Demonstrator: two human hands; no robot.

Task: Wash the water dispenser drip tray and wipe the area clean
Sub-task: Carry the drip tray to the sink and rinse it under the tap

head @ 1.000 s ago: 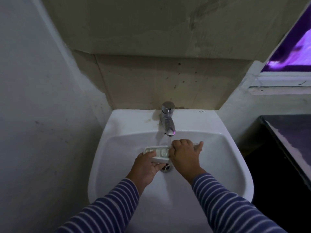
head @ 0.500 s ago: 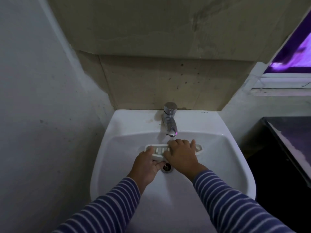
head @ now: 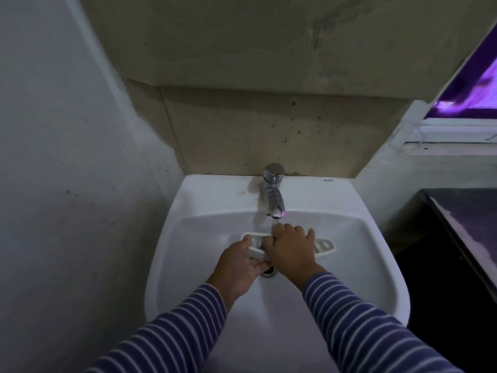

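Note:
A white slotted drip tray (head: 324,246) lies across the basin of a white sink (head: 204,205), under the chrome tap (head: 273,193), from which water runs. My left hand (head: 238,267) grips the tray's left end from below, thumb on its top. My right hand (head: 291,250) lies flat on the tray's middle, fingers curled toward the water stream, and hides most of the grille. Only the tray's two ends show.
The sink's drain (head: 269,270) sits just below the tray between my hands. A grey wall (head: 67,157) closes in on the left. A dark counter (head: 462,227) stands to the right, under a window (head: 468,90) with purple light.
My right hand has slid left along the tray, uncovering the tray's right end. My left hand keeps its hold on the left end.

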